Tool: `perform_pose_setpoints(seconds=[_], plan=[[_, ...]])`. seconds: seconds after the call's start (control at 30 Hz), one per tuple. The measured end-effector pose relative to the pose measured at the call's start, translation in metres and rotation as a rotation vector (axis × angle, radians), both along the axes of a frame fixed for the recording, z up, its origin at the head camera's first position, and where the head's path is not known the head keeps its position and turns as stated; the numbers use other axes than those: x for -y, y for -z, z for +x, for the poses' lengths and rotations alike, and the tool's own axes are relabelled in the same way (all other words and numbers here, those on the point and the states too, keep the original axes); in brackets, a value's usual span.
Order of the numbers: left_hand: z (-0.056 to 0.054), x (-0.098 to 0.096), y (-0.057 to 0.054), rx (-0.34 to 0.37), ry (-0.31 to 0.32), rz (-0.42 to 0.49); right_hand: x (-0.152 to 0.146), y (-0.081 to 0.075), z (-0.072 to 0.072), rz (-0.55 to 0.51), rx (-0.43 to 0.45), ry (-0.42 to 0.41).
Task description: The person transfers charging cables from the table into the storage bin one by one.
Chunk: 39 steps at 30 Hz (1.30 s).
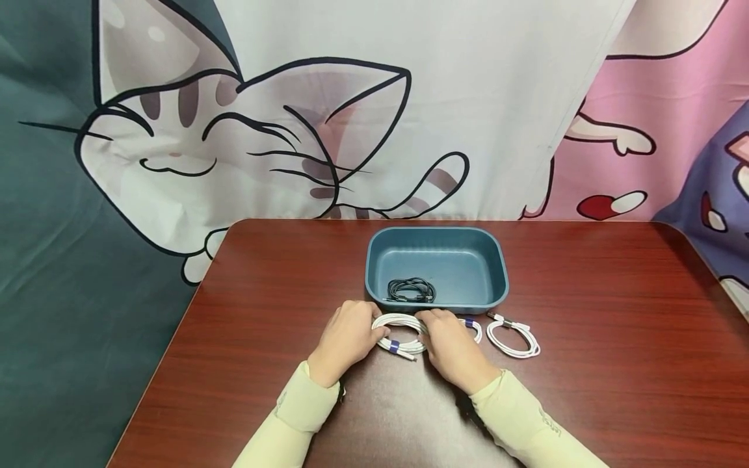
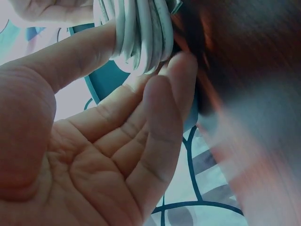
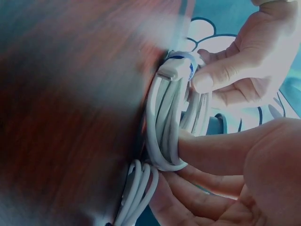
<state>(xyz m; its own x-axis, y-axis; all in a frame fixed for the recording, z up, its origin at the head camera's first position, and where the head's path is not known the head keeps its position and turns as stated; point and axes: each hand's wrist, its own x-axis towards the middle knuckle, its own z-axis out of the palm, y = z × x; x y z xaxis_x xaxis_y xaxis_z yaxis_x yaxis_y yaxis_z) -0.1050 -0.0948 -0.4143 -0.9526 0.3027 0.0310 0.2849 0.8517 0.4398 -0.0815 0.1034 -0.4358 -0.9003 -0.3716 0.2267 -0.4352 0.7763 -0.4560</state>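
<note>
A coiled white cable (image 1: 404, 320) with a blue tie is held between both hands, just in front of the blue-grey bin. My left hand (image 1: 349, 335) pinches the coil's left side between thumb and fingers. On the opposite side, my right hand (image 1: 455, 348) grips it, thumb inside the loop, as the right wrist view shows of the coil (image 3: 164, 117). A second white cable (image 1: 476, 330) with a blue tie lies partly hidden behind the right hand. Farther right lies a third coiled white cable (image 1: 515, 338) with a dark tie.
The blue-grey bin (image 1: 497, 273) stands near the table's back, with a coiled black cable (image 1: 411, 290) inside at its front left. The brown wooden table (image 1: 614, 338) reaches back to a curtain (image 1: 497, 97) printed with cartoon cats.
</note>
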Motion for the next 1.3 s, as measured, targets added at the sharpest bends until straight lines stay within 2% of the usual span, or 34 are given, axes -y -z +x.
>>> perform_pose_setpoints(seconds=[0.13,0.6,1.3], plan=[[-0.0006,0.001,0.0005,0.009,0.01,0.015,0.0004,-0.0003,-0.0001,-0.007,0.006,-0.007],[-0.0009,0.0011,0.0002,0.0,0.047,0.042,-0.0028,-0.0003,-0.0009,-0.049,-0.056,-0.02],[-0.0005,0.002,-0.0057,0.027,0.039,0.044,-0.0017,-0.0059,0.0041,-0.075,-0.053,-0.021]])
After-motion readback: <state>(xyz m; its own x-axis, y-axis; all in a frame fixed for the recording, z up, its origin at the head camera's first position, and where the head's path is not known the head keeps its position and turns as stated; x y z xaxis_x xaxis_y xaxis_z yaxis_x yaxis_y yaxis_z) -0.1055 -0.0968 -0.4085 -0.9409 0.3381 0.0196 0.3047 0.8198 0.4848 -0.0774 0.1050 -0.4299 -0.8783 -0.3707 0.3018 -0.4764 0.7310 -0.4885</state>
